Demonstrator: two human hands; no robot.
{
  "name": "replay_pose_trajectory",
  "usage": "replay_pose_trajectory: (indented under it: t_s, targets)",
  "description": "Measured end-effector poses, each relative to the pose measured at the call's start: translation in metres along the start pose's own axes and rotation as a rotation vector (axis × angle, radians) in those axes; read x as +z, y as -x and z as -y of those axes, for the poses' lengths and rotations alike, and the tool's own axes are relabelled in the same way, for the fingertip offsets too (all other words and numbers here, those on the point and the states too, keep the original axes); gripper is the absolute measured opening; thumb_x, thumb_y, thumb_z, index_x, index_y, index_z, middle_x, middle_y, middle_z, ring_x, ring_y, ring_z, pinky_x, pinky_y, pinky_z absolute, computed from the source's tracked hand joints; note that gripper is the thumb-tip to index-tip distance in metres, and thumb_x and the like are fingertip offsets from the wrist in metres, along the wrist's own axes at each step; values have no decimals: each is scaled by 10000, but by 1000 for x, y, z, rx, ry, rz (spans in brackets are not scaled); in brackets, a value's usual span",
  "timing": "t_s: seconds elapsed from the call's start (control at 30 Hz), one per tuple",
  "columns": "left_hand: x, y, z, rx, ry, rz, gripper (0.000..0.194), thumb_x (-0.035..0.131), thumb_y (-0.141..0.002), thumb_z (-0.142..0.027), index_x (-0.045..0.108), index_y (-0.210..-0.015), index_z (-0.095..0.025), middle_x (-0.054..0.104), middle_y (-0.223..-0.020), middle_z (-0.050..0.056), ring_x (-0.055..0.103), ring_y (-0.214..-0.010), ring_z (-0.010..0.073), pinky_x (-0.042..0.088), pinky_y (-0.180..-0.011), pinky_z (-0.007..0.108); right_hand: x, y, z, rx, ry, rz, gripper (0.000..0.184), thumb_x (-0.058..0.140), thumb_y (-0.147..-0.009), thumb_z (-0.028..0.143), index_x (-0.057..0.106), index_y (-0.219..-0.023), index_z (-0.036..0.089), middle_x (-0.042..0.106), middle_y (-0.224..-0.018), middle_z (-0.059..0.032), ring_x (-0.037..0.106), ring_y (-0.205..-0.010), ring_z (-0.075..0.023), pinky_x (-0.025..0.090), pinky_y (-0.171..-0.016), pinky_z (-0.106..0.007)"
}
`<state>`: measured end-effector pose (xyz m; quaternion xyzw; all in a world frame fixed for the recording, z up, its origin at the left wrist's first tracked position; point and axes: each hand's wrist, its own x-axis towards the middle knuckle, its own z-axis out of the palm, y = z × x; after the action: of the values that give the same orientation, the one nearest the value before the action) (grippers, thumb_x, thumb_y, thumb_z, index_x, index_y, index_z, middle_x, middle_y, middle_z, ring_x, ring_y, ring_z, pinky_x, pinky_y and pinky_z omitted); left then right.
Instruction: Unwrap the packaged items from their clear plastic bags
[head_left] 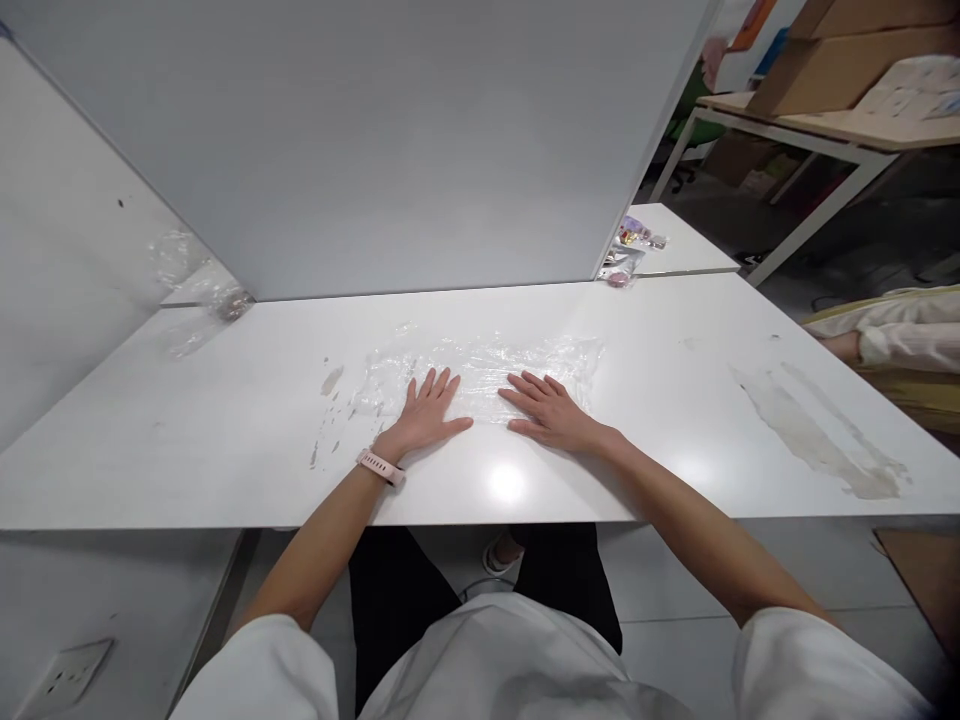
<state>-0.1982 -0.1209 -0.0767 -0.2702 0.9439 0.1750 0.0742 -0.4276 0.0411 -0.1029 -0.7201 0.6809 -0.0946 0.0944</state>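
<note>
A clear, crinkled plastic sheet [484, 362] lies spread flat on the white table [225, 440]. My left hand [430, 412] rests palm down with fingers spread on the near left part of the plastic, a pink band [381, 466] around its wrist. On the near right part, my right hand [551, 410] is also laid flat, its fingers outstretched. Neither hand grips anything. A gap of plastic and table shows between the two thumbs.
A grey upright panel [420, 150] borders the table's back edge. Clear plastic wrap [214, 300] lies at the back left, small packaged items [626, 255] at the back right. Another person's sleeve [911, 332] appears at far right. Cardboard boxes [817, 75] stand on a farther table.
</note>
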Motion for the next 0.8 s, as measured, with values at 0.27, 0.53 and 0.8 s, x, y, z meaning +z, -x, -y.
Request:
replay_pose_trajectory:
  t_s: [0.27,0.53,0.8]
  targets:
    - [-4,-13,14,-73,-9,-110,846,318,-943,-725,190,-1618,-231,57,-1699,60,-43,-1568,299,-27,-1247,555,3,-26,-2,72,8,-39,673,258,-1000,669,314,-1584,340,201,-1675,2,163,-1553,-270,127,-1243,-523]
    - [-6,-9,19,-87,44,-124,705,194,-1008,-636,280,-1591,-248,142,-1690,48,32,-1572,269,28,-1251,549,2,-23,-2,64,-17,-49,659,257,-1010,653,341,-1574,324,225,-1670,-7,171,-1552,-266,126,-1248,-525]
    - [-4,-8,21,-60,20,-151,709,304,-995,-618,286,-1589,-231,153,-1689,61,34,-1571,271,19,-1255,538,3,-19,-1,32,-32,-98,616,300,-1016,625,353,-1565,350,264,-1658,-9,205,-1543,-273,161,-1241,-542]
